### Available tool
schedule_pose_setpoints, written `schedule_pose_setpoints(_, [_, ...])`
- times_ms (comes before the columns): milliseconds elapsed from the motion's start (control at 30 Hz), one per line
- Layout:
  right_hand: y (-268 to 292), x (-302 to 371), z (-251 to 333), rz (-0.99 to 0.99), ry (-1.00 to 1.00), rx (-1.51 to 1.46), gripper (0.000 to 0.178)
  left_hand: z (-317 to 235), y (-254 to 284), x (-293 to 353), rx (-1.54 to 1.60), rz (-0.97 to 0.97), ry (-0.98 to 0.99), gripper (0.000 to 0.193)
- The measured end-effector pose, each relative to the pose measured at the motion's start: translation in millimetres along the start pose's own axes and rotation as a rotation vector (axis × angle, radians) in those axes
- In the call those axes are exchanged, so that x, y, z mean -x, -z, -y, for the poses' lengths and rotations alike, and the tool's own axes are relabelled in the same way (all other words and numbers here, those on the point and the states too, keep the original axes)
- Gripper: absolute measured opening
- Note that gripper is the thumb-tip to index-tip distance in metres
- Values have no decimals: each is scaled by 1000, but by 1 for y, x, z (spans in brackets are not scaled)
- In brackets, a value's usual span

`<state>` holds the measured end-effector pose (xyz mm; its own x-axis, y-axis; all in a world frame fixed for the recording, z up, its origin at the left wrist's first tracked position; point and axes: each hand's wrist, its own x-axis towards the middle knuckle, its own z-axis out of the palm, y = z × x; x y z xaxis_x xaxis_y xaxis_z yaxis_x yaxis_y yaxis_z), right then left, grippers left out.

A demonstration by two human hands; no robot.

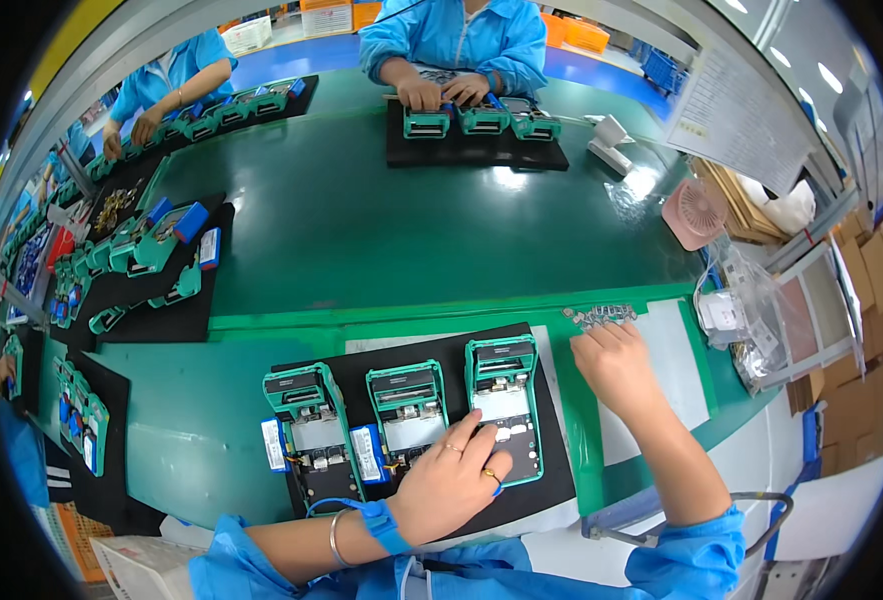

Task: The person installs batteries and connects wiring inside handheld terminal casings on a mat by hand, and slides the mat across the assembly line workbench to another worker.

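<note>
Three green-framed electronic housings lie in a row on a black mat in front of me. The left housing and the middle housing each have a blue battery pack on a wire at their left side. My left hand rests on the right housing, fingers apart over the circuit board's lower left part; it wears rings and a blue wrist strap. Beyond the mat's right side, my right hand is closed, its bent fingers down at a pile of small metal parts. Its fingertips are hidden.
White paper lies under my right forearm. A pink fan and clear plastic bags stand at the right. More housings sit on black mats at the left. Across the green table, a co-worker handles housings.
</note>
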<state>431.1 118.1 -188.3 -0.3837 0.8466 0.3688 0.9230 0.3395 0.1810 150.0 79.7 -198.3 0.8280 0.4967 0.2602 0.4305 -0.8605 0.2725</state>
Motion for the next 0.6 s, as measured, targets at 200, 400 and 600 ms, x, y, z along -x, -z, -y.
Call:
schedule_pose_setpoints(200, [27, 4, 66, -91, 123, -219, 25, -8, -18, -6, 73, -96, 13, 42])
schedule_pose_setpoints(400, [16, 5, 77, -35, 192, -133, 22, -10, 1, 13, 82, -36, 127, 64])
schedule_pose_setpoints(600, [14, -3, 80, -5, 242, -50, 21, -13, 4, 30, 129, 6, 210, 78])
